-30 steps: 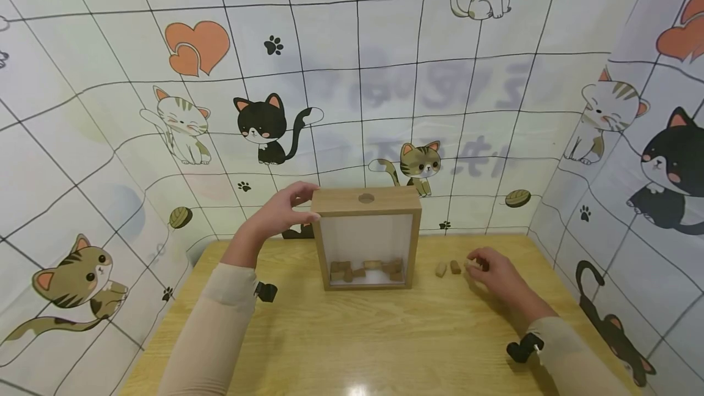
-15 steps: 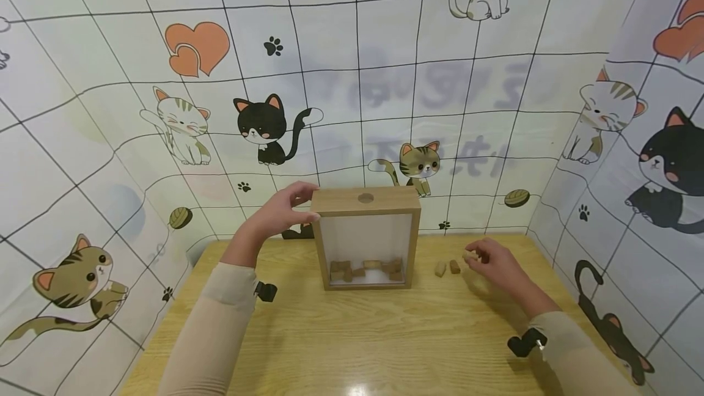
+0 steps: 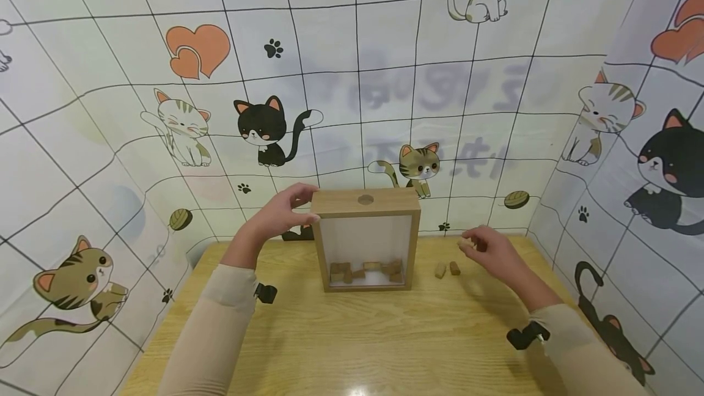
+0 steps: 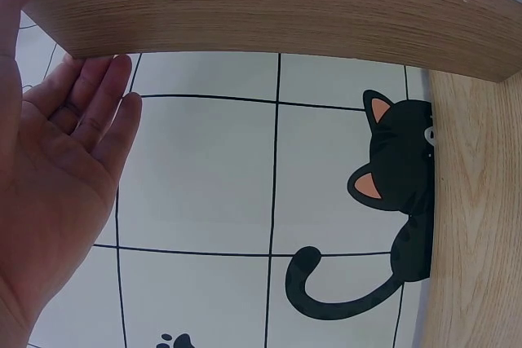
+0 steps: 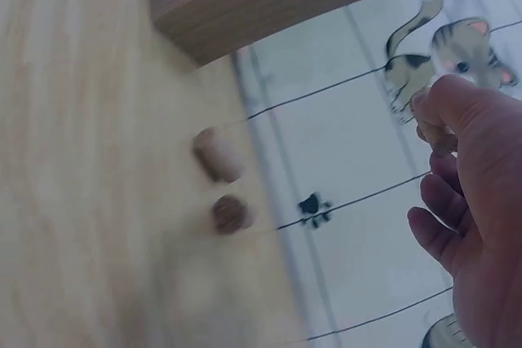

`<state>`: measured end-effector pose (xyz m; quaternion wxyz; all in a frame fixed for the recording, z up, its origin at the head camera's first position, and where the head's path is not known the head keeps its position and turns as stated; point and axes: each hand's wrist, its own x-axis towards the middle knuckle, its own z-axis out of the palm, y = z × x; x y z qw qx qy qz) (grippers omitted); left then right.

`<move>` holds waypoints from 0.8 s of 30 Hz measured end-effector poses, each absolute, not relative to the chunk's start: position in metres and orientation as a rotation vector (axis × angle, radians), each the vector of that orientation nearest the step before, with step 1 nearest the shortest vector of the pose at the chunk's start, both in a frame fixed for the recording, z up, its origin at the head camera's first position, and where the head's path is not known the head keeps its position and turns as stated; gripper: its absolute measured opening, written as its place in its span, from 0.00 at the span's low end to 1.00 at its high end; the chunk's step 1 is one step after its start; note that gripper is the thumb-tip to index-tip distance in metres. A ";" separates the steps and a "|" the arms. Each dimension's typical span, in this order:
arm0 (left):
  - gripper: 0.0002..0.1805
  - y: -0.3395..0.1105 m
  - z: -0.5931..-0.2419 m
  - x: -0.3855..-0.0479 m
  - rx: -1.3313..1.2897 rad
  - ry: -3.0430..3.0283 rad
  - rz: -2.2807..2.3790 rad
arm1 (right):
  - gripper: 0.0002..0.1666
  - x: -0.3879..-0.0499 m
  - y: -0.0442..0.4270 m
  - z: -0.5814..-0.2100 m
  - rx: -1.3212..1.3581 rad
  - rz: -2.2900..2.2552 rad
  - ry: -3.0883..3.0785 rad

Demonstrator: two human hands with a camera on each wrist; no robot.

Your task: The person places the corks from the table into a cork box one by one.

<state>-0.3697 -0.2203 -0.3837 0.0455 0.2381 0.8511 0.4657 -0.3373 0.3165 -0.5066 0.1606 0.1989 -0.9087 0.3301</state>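
An upright wooden shadow box [image 3: 341,200] with a clear front stands at the table's back; a round hole [image 3: 365,200] is in its top. Several corks [image 3: 371,266] lie at the bottom inside. My left hand [image 3: 282,211] holds the box's upper left corner, thumb at the front edge and fingers behind, as the left wrist view shows too. To the right of the box, my right hand [image 3: 492,252] pinches one cork [image 5: 436,129] between thumb and fingers, above the table. Below it lie a lighter cork [image 3: 440,270] and a darker cork [image 3: 454,268].
The wood-grain table [image 3: 330,341] reaches back to a cloth wall [image 3: 341,96] printed with cats and grid lines, close behind the box. Similar printed cloth stands at both sides. Black wrist cameras [image 3: 266,293] sit at both sleeves.
My right hand has lifted the cork from the table and moved it up and slightly left. The left hand and the box have stayed in place.
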 end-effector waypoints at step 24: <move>0.41 -0.219 -0.384 -0.370 0.741 2.601 1.434 | 0.10 -0.336 0.266 -0.379 0.779 0.930 -2.478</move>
